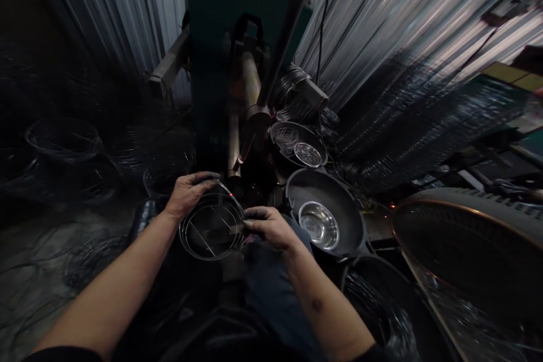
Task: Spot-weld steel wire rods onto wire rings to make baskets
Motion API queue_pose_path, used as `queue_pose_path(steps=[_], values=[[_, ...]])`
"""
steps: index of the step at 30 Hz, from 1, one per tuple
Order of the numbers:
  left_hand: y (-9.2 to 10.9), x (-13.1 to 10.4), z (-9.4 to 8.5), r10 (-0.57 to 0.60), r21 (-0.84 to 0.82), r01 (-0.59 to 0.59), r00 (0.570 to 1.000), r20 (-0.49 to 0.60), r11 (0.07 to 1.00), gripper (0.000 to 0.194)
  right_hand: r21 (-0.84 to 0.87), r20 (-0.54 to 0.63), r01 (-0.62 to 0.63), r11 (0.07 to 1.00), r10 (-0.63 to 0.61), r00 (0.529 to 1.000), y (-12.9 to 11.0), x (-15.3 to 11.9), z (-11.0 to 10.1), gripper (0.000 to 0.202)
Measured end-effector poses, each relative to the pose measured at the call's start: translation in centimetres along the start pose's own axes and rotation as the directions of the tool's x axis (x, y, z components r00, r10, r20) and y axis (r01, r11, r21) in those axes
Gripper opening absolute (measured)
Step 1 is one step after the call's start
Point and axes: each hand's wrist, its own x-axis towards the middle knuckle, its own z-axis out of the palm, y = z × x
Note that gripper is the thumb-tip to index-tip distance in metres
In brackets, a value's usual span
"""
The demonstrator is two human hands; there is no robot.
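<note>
Green machine beyond the held wire bears dim marks, perhaps lettering.

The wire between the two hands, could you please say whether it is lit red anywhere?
Lit at one spot: a red point shows on the wire between left hand and right hand; the rest looks grey.

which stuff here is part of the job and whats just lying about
Likely in the job:
wire with red spot, held by left hand and right hand
round wire frame below, possibly joined
metal arm ahead

Apparently lying about:
metal bowl in dark basin
wire bundle at left
</note>
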Motion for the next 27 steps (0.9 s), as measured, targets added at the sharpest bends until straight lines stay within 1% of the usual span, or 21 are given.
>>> queue_pose_path(steps=[4, 8, 10, 12, 16, 19, 21, 23, 27], values=[[-1.8, -1.4, 0.0, -0.061, -0.021, 0.061, 0.998, 0.019, 0.998, 0.038, -0.073, -0.055, 0.046, 0.996, -0.050, 0.997, 2.0, -1.6, 1.3, 0.025], [-3.4, -2.4, 0.0, -0.093, -0.046, 0.094, 0.995, 0.032, 0.994, 0.039, -0.095, -0.054, 0.058, 0.994, -0.063, 0.997, 3.1, -2.6, 1.8, 0.020], [-3.9, -2.7, 0.0, -0.100, -0.056, 0.102, 0.994, 0.039, 0.993, 0.041, -0.128, -0.070, 0.084, 0.988, -0.093, 0.993, 3.5, -2.9, 2.0, 0.019], [-4.3, -3.0, 0.1, -0.107, -0.066, 0.110, 0.993, 0.041, 0.992, 0.041, -0.201, -0.093, 0.128, 0.971, -0.148, 0.985, 3.9, -3.2, 2.2, 0.017], [-5.1, -3.4, 0.3, -0.131, -0.085, 0.134, 0.991, 0.041, 0.987, 0.042, -0.371, -0.115, 0.193, 0.908, -0.251, 0.961, 4.6, -3.5, 2.6, 0.011], [-5.5, -3.6, 0.3, -0.152, -0.095, 0.155, 0.988, 0.034, 0.983, 0.043, -0.427, -0.129, 0.213, 0.879, -0.293, 0.947, 4.6, -3.6, 2.5, 0.010], [-5.4, -3.7, 0.3, -0.168, -0.102, 0.169, 0.986, 0.021, 0.980, 0.044, -0.412, -0.133, 0.215, 0.886, -0.291, 0.947, 4.4, -3.6, 2.3, 0.011], [-5.2, -3.8, 0.3, -0.181, -0.108, 0.179, 0.983, -0.007, 0.978, 0.047, -0.336, -0.147, 0.201, 0.920, -0.262, 0.954, 4.2, -3.4, 2.2, 0.014], [-4.6, -4.4, 0.3, -0.207, -0.134, 0.189, 0.969, -0.134, 0.973, 0.062, -0.039, -0.223, 0.140, 0.989, -0.145, 0.964, 4.3, -2.8, 2.6, 0.026]])
